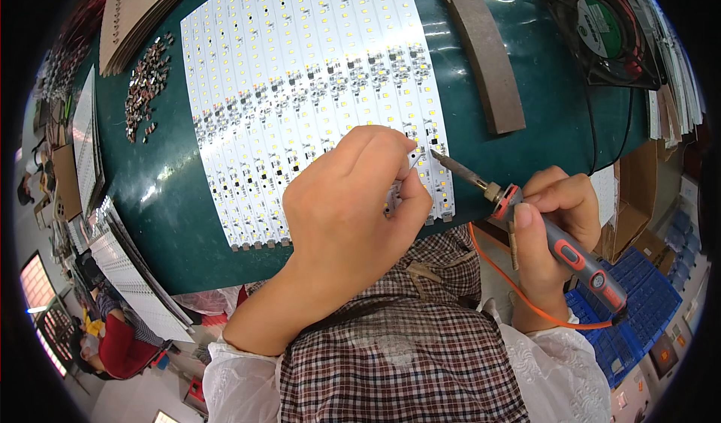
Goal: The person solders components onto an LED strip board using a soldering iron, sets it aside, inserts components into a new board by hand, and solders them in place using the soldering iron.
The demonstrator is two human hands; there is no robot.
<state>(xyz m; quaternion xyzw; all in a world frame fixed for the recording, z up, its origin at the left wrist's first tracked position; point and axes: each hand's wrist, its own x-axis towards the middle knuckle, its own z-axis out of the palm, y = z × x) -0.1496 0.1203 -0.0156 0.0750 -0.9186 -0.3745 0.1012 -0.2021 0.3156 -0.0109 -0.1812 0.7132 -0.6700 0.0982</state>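
A white panel of LED strips, dotted with small yellow LEDs and black parts, lies on the green table. Over its near right part, my left hand is pinched closed. A small, pale, shiny bit shows at its fingertips, too hidden to name. My right hand grips a grey and red soldering iron just off the panel's right edge. The iron's tip points left to the panel's right edge strip, close to my left fingertips; whether it touches is unclear. An orange cord runs from the iron's rear end.
Loose small components are heaped on the green table, left of the panel. A brown bar and a black fan with its cable are at the right. Stacked boards stand at the left; a blue crate sits lower right.
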